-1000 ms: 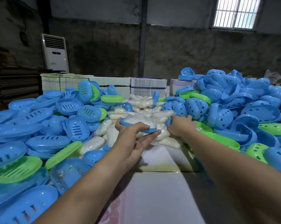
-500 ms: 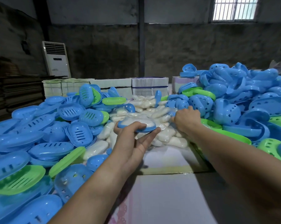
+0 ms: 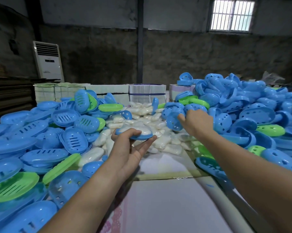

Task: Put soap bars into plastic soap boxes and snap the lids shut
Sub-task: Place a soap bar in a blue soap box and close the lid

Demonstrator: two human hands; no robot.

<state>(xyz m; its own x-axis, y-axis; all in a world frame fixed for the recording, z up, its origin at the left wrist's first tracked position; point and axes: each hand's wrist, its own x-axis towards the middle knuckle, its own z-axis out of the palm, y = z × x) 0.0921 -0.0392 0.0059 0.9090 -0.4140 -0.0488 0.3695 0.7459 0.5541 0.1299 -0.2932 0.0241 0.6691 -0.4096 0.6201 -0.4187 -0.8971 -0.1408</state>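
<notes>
left hand (image 3: pixel 128 148) grip: oval blue tray (image 3: pixel 135 134), wrapped soap | right hand (image 3: pixel 198 122) grip: perforated blue lid (image 3: pixel 173 121)

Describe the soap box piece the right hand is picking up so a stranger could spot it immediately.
Start at the big heap of blue soap box parts on the right side of the table. At its left edge, beside the white soap bars, the right hand grips a blue lid. Unlike its neighbours lying in the pile, it is lifted and tilted, its domed side dotted with small holes.
</notes>
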